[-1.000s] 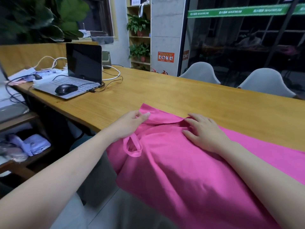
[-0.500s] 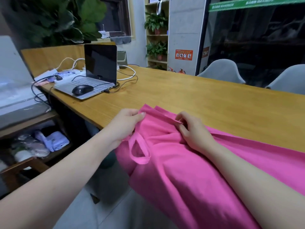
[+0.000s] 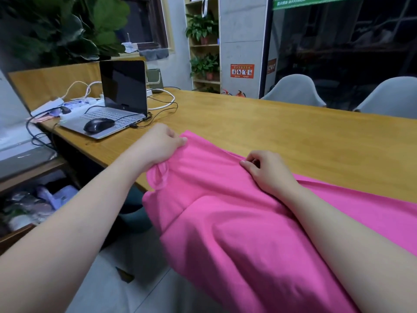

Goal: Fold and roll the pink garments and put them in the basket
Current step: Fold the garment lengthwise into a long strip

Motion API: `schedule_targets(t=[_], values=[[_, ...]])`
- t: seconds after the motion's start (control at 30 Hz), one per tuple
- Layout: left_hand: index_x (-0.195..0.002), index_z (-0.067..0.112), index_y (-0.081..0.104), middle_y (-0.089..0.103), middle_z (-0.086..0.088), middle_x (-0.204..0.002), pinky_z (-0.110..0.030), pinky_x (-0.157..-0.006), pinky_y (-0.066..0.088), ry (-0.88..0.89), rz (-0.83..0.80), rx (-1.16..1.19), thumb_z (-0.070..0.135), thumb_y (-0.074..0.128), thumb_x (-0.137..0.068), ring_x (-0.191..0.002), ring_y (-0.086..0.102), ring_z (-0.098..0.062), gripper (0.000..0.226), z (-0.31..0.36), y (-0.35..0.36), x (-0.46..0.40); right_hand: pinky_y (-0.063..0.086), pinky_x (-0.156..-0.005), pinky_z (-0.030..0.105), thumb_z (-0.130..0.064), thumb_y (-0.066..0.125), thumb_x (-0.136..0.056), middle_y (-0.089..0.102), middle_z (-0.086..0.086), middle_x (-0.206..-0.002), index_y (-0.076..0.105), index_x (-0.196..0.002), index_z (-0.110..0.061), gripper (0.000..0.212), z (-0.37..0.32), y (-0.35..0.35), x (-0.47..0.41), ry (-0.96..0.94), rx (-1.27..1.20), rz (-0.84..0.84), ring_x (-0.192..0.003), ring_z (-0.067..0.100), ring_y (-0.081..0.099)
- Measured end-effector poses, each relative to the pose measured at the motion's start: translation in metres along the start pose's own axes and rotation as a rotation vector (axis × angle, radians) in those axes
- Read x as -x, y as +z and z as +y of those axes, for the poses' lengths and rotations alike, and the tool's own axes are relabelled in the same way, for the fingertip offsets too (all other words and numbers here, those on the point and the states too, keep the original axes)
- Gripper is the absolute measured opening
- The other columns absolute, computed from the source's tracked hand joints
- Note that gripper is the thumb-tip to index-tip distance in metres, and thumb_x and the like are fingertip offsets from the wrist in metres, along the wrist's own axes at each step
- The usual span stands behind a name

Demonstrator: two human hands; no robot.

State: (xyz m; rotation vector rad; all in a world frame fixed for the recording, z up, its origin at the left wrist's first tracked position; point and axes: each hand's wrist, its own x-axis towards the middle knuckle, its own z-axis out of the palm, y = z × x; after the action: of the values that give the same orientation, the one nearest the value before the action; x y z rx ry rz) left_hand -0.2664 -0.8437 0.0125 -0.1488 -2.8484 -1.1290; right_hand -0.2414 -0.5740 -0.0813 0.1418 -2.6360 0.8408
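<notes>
A large pink garment (image 3: 225, 222) lies over the near edge of the wooden table (image 3: 282, 132) and hangs down toward the floor. My left hand (image 3: 160, 145) grips its far left corner, fingers curled round the cloth, with a small pink loop just below the wrist. My right hand (image 3: 268, 172) pinches the garment's far edge further right, fingers curled into the fabric. The cloth between both hands is pulled fairly flat. No basket is in view.
An open laptop (image 3: 119, 102) with a black mouse (image 3: 98, 125) on it and cables sits at the table's left end. Two grey chairs (image 3: 295, 91) stand behind the table. A low shelf with bundles (image 3: 33, 202) is at the left.
My right hand went from lying flat on the cloth to pinching its far edge. My left hand closed on the corner. Both hands drew the edge out wider and flatter.
</notes>
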Motion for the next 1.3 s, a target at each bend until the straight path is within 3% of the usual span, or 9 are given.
schedule_targets(t=[0.27, 0.37, 0.47, 0.6, 0.8, 0.9, 1.0, 1.1, 1.3], values=[[-0.068, 0.013, 0.053, 0.053, -0.007, -0.061, -0.03, -0.05, 0.034, -0.061, -0.067, -0.183, 0.032, 0.062, -0.101, -0.055, 0.049, -0.025, 0.039, -0.012, 0.035, -0.043, 0.04, -0.07, 0.037, -0.049, 0.059, -0.097, 0.073, 0.009, -0.103, 0.066, -0.095, -0.021, 0.029, 0.003, -0.012, 0.002, 0.062, 0.283, 0.022, -0.101, 0.034, 0.064], [-0.075, 0.014, 0.055, 0.065, -0.014, -0.073, -0.037, -0.06, 0.043, 0.042, 0.06, -0.382, 0.038, 0.053, -0.104, -0.075, 0.065, -0.036, 0.037, -0.034, 0.061, -0.038, 0.04, -0.07, 0.038, -0.05, 0.056, -0.099, 0.071, 0.011, -0.106, 0.065, -0.097, -0.02, 0.031, 0.006, -0.02, 0.002, 0.081, 0.34, -0.008, -0.102, 0.035, 0.064], [-0.092, 0.018, 0.059, 0.069, -0.019, -0.09, -0.04, -0.065, 0.038, 0.211, 0.229, -0.547, 0.04, 0.042, -0.106, -0.088, 0.065, -0.043, 0.031, -0.043, 0.075, -0.027, 0.037, -0.069, 0.037, -0.048, 0.053, -0.101, 0.07, 0.012, -0.107, 0.064, -0.1, -0.018, 0.032, 0.005, -0.028, -0.003, 0.094, 0.387, -0.018, -0.102, 0.036, 0.063], [-0.095, 0.019, 0.055, 0.068, -0.018, -0.093, -0.04, -0.066, 0.039, 0.233, 0.19, -0.537, 0.042, 0.038, -0.107, -0.089, 0.063, -0.043, 0.031, -0.039, 0.07, -0.031, 0.041, -0.071, 0.041, -0.046, 0.049, -0.103, 0.069, 0.016, -0.108, 0.061, -0.104, -0.012, 0.036, 0.008, -0.026, -0.01, 0.082, 0.462, -0.039, -0.102, 0.038, 0.064], [-0.087, 0.018, 0.05, 0.055, -0.005, -0.072, -0.04, -0.062, 0.038, 0.279, 0.196, -0.379, 0.042, 0.041, -0.107, -0.072, 0.053, -0.035, 0.032, -0.014, 0.062, -0.055, 0.037, -0.07, 0.04, -0.038, 0.047, -0.105, 0.068, 0.019, -0.11, 0.058, -0.109, -0.01, 0.03, 0.017, -0.018, -0.008, 0.116, 0.463, 0.01, -0.103, 0.041, 0.064], [-0.088, 0.018, 0.057, 0.066, -0.012, -0.084, -0.041, -0.069, 0.046, 0.215, 0.133, -0.398, 0.042, 0.048, -0.104, -0.087, 0.063, -0.04, 0.03, -0.027, 0.08, -0.06, 0.04, -0.071, 0.041, -0.038, 0.049, -0.104, 0.068, 0.018, -0.109, 0.059, -0.11, -0.011, 0.03, 0.016, -0.02, -0.007, 0.108, 0.493, 0.022, -0.102, 0.041, 0.065], [-0.097, 0.024, 0.059, 0.071, -0.013, -0.096, -0.04, -0.069, 0.042, 0.244, 0.207, -0.506, 0.042, 0.05, -0.102, -0.093, 0.065, -0.04, 0.021, -0.038, 0.092, -0.06, 0.044, -0.073, 0.041, -0.043, 0.05, -0.103, 0.069, 0.016, -0.106, 0.06, -0.106, -0.012, 0.032, 0.018, -0.023, -0.007, 0.102, 0.521, 0.032, -0.1, 0.039, 0.065], [-0.103, 0.026, 0.061, 0.072, -0.011, -0.099, -0.039, -0.069, 0.04, 0.278, 0.228, -0.528, 0.039, 0.054, -0.1, -0.095, 0.065, -0.039, 0.015, -0.038, 0.093, -0.061, 0.042, -0.071, 0.039, -0.048, 0.053, -0.101, 0.069, 0.014, -0.104, 0.062, -0.101, -0.013, 0.036, 0.019, -0.03, -0.008, 0.123, 0.525, 0.026, -0.098, 0.039, 0.064], [-0.09, 0.024, 0.062, 0.07, -0.001, -0.09, -0.039, -0.07, 0.048, 0.331, 0.226, -0.383, 0.034, 0.062, -0.096, -0.091, 0.065, -0.032, 0.012, -0.035, 0.093, -0.056, 0.043, -0.072, 0.039, -0.05, 0.053, -0.1, 0.069, 0.013, -0.106, 0.063, -0.103, -0.014, 0.037, 0.017, -0.037, -0.002, 0.162, 0.548, 0.01, -0.099, 0.038, 0.065]])
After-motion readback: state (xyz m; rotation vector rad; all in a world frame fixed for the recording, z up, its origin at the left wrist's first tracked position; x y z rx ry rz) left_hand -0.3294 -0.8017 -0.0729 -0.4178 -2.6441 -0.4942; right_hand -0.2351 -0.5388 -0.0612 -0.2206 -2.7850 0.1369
